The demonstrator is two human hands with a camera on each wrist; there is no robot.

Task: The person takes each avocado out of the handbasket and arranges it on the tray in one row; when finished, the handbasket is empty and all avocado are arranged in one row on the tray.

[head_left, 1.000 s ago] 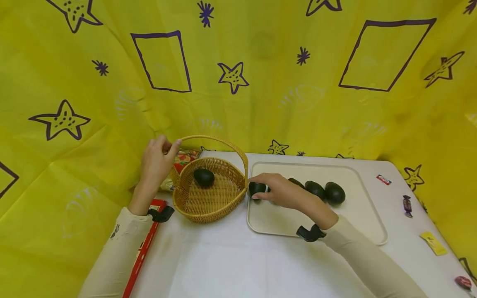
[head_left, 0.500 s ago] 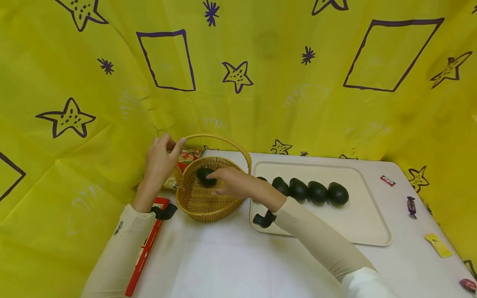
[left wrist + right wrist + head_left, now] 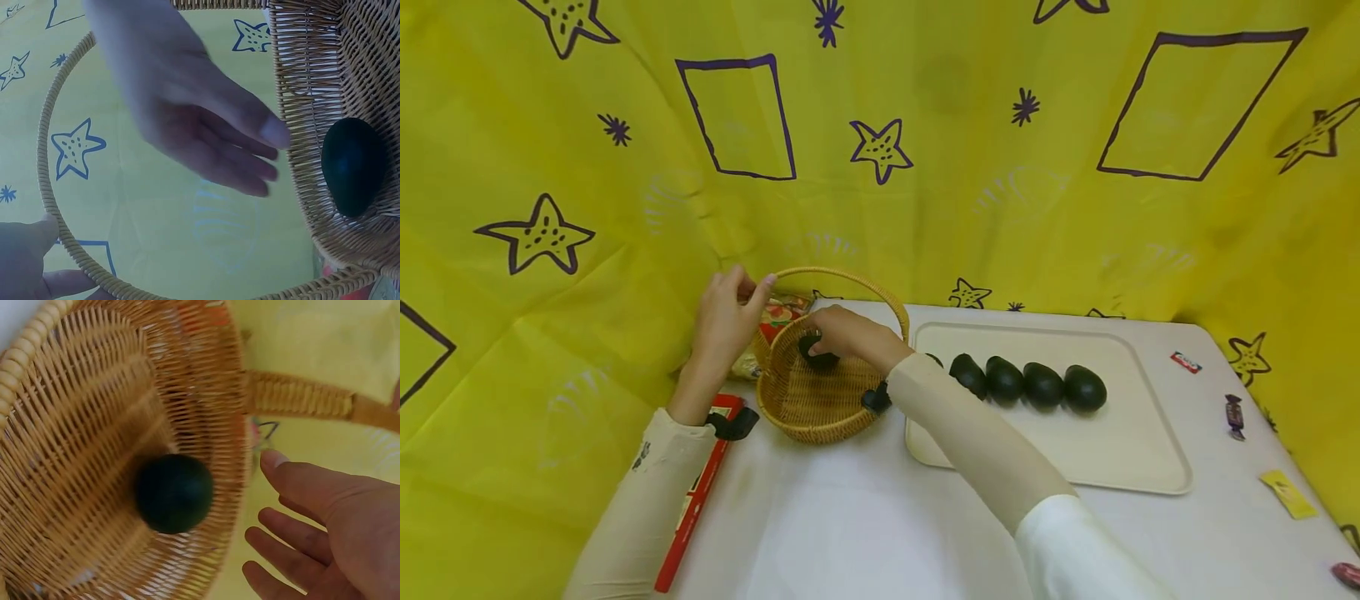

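Observation:
A dark green avocado (image 3: 817, 358) lies inside the woven basket (image 3: 820, 435), against its far left wall. My left hand (image 3: 724, 317) grips the basket's arched handle (image 3: 865, 283) on its left side; thumb and fingers sit around the cane in the left wrist view. Reaching in from the right, my right hand (image 3: 850, 333) hovers over the basket with loosely bent fingers. Both wrist views show a gap between those fingers and the avocado (image 3: 175, 494), and nothing in the hand. Several more avocados (image 3: 1042, 387) stand in a row on the cream tray (image 3: 1135, 450).
The tray sits just right of the basket. Small wrapped sweets (image 3: 1235, 417) lie along the table's right edge. A red flat box (image 3: 696, 500) lies beside my left forearm, and packets (image 3: 778, 317) are behind the basket. A yellow patterned cloth (image 3: 955, 233) hangs behind.
My right hand has moved left from the leftmost avocado on the tray to over the basket, leaving that avocado on the tray. The left hand keeps its hold on the handle.

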